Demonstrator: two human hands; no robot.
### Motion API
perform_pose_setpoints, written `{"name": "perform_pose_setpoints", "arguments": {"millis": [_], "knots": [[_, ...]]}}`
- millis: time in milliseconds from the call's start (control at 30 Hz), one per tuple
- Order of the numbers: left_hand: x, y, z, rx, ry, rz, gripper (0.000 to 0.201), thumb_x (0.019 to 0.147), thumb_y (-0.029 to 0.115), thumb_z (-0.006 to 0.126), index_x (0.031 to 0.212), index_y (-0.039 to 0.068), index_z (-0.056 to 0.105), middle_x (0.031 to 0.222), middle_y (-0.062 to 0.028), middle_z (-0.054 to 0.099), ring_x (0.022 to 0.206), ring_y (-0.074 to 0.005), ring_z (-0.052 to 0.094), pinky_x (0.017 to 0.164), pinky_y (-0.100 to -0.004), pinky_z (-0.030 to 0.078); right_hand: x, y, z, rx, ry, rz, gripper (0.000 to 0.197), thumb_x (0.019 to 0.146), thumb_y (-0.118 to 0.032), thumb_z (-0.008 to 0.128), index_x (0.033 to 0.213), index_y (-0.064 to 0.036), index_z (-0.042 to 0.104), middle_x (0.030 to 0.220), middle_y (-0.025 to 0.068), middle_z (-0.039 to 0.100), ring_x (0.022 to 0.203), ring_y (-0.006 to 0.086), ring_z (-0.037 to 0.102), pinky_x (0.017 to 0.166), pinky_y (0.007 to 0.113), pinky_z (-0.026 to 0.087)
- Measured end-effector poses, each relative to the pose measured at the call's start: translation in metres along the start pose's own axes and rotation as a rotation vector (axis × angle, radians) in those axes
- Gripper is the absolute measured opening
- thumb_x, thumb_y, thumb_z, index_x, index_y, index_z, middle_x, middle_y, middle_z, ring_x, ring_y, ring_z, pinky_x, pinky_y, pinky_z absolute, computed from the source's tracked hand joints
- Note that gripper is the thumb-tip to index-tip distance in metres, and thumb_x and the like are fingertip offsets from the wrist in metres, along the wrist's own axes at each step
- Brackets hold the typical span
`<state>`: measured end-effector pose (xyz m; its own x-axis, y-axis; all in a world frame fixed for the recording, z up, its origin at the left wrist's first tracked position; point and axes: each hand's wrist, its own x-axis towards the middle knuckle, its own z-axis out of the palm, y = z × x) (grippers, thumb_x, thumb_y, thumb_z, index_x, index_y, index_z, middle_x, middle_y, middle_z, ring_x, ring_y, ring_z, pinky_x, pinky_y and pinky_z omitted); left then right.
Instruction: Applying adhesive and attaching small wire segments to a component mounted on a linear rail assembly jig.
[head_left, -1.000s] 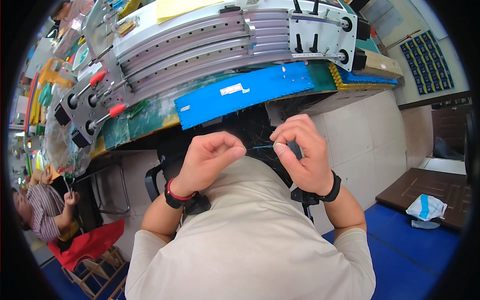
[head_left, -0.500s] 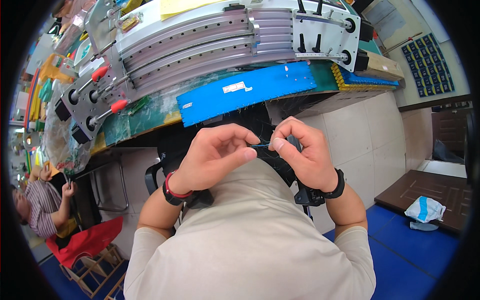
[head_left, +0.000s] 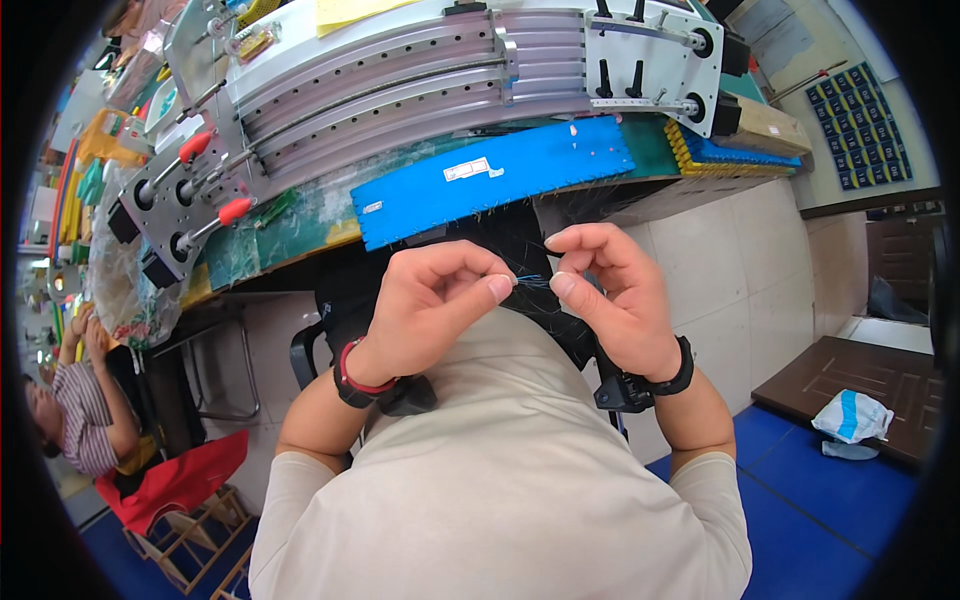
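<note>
Both hands up in front of the chest, just below the near edge of the bench (head_left: pixel 300 235). Left hand (head_left: pixel 425 300) curled, thumb and first finger pressed together on one end of a thin blue thread (head_left: pixel 530 282). Right hand (head_left: pixel 610 295) curled too, thumb and finger tips pinched on the other end. Thread short and tight between the two pinches, hanging in the air, not touching the bench. Behind the fingers, a bunch of dark thin strands (head_left: pixel 500 235) hanging down from under the blue board (head_left: pixel 500 175) at the near edge.

Looks like the picking-out step: one thin thread pulled free of the bunch and held straight. Next move probably needs a soft, steady pinch and small finger moves, so as not to snap or drop the thread. Hard to tell where the thread should go.

Compared with half a second ago: hands then closer together, fingers nearly touching, around something dark. Now moved a bit apart, with the blue thread showing between them. Bench, gray curved rails (head_left: pixel 400 75) and red-tipped handles (head_left: pixel 235 210) just the same.
</note>
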<state>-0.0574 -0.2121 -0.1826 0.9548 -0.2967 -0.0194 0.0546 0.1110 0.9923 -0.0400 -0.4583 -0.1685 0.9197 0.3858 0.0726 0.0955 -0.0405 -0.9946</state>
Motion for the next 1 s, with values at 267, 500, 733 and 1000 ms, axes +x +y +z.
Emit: {"name": "perform_pose_setpoints", "arguments": {"millis": [267, 500, 733, 1000], "knots": [[-0.001, -0.002, 0.0, -0.059, 0.025, -0.001, 0.011, 0.101, 0.004, 0.072, 0.108, -0.003, 0.076, 0.09, 0.0016, 0.073, 0.077, 0.0015, 0.055, 0.068, -0.0179, 0.044, -0.002, 0.005, -0.002, 0.027, 0.064, -0.055, 0.032, 0.098, -0.001, 0.071, 0.13, 0.0003, 0.067, 0.095, -0.0005, 0.067, 0.089, 0.0086, 0.061, 0.086, 0.028, 0.05], [-0.001, -0.004, 0.003, -0.052, 0.021, 0.008, 0.012, 0.102, 0.005, 0.072, 0.11, -0.003, 0.075, 0.09, 0.0022, 0.072, 0.076, 0.0021, 0.053, 0.067, -0.0175, 0.042, -0.003, 0.005, 0.0, -0.08, 0.047, -0.05, 0.027, 0.092, -0.001, 0.074, 0.119, 0.0006, 0.072, 0.096, 0.0048, 0.073, 0.09, 0.0122, 0.068, 0.085, 0.03, 0.054], [-0.001, -0.005, 0.001, 0.032, 0.009, 0.004, 0.011, 0.102, 0.006, 0.072, 0.106, -0.003, 0.075, 0.081, 0.0059, 0.066, 0.067, 0.0023, 0.046, 0.06, -0.0189, 0.036, 0.004, -0.006, 0.002, -0.316, 0.041, -0.252, 0.018, 0.087, -0.001, 0.077, 0.104, -0.0005, 0.075, 0.09, 0.0084, 0.074, 0.083, 0.0201, 0.069, 0.078, 0.032, 0.054], [-0.003, -0.002, 0.001, 0.062, -0.005, -0.026, 0.013, 0.099, 0.006, 0.077, 0.109, -0.002, 0.075, 0.075, 0.0093, 0.054, 0.066, 0.0016, 0.039, 0.059, -0.0197, 0.032, 0.004, -0.005, 0.004, -0.331, 0.049, -0.185, 0.005, 0.089, -0.002, 0.077, 0.092, -0.0002, 0.073, 0.083, 0.0069, 0.071, 0.076, 0.0202, 0.064, 0.07, 0.034, 0.049]]}}
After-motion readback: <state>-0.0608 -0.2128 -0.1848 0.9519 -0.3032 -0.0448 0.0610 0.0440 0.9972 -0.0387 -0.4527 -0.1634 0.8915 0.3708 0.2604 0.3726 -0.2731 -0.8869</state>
